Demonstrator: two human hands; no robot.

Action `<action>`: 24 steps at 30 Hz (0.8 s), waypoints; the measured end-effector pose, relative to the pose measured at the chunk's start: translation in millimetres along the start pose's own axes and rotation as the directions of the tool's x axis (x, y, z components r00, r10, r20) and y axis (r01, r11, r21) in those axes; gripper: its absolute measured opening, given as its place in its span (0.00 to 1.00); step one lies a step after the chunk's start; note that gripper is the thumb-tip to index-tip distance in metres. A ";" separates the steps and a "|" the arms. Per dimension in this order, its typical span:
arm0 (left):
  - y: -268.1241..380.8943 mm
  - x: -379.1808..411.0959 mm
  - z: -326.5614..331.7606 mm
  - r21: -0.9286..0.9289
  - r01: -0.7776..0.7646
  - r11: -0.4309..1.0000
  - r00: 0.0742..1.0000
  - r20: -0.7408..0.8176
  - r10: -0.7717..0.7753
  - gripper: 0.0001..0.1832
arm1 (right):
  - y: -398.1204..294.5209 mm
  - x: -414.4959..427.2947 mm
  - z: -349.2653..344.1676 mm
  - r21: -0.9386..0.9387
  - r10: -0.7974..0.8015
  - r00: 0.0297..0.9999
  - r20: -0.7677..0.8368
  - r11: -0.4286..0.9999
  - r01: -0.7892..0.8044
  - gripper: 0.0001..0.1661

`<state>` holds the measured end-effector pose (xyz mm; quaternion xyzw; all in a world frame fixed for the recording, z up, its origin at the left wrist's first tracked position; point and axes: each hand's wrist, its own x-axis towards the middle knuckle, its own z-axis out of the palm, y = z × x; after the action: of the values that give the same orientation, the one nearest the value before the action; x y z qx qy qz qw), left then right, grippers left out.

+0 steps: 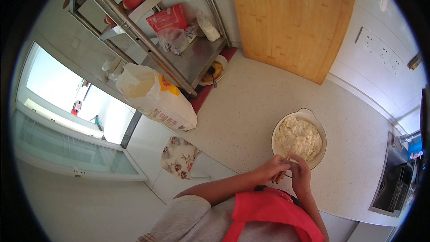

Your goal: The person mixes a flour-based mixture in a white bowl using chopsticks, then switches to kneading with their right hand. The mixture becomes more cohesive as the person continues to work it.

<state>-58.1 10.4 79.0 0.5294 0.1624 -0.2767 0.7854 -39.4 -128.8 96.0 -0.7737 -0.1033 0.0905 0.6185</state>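
A white enamel bowl [274, 134] with a dark rim stands on the counter before me, filled with shaggy, lumpy pale dough [299, 136]. At the bowl's near edge my left hand [273, 168] grips a pair of brown chopsticks [278, 176]; their lower ends stick out beneath the hand, and their tips point over the dough. My right hand [301, 173] meets them from the other side, its fingers bent around the upper part near the tips. Its fingertips are partly hidden, and dough on them is too small to make out.
A wooden board [292, 20] leans on the back wall. To the left are a steel rack [161, 62], an open white flour bag [161, 97] and a plate [224, 61] with a spoon. A sink [389, 181] lies right. A flowered cloth [179, 158] hangs at the counter edge.
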 end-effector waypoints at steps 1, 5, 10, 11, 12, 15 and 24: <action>-9.5 4.2 -5.6 -0.014 -0.007 1.000 1.000 -0.017 0.007 0.15 | -0.6 -6.7 5.2 0.221 0.197 0.980 -0.030 0.957 -0.186 0.15; -15.9 4.7 -13.7 0.584 -0.242 0.775 0.956 0.004 0.295 0.12 | -0.4 -7.8 2.9 0.569 0.539 0.713 0.449 0.442 -0.693 0.12; 7.9 -9.9 -24.5 0.399 0.052 0.915 0.995 0.053 -0.080 0.12 | 27.8 -17.0 -1.5 0.467 0.463 0.813 0.353 0.666 -0.582 0.11; 20.9 -11.9 -25.5 0.362 0.095 0.927 0.994 0.018 -0.109 0.12 | 18.5 -11.3 -18.4 0.470 0.566 0.745 0.354 0.580 -0.665 0.11; 29.3 -17.2 -28.6 0.317 0.150 0.937 0.988 -0.011 -0.154 0.12 | 9.3 -13.4 -34.2 0.474 0.669 0.654 0.353 0.475 -0.742 0.11; 27.7 -25.4 -64.9 0.508 0.061 0.859 0.992 0.069 -0.110 0.15 | -3.4 -22.0 -65.9 0.220 0.648 0.714 0.267 0.680 -0.699 0.13; 53.0 -67.2 -48.3 0.857 -0.112 0.503 0.938 -0.075 0.337 0.14 | -31.0 -29.9 -78.4 -0.371 0.365 0.931 -0.027 0.861 -0.348 0.14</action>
<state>-77.5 87.7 136.5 0.8861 0.0289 -0.1510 0.4372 -48.6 -203.8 143.7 -0.8796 0.0127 0.1992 0.4319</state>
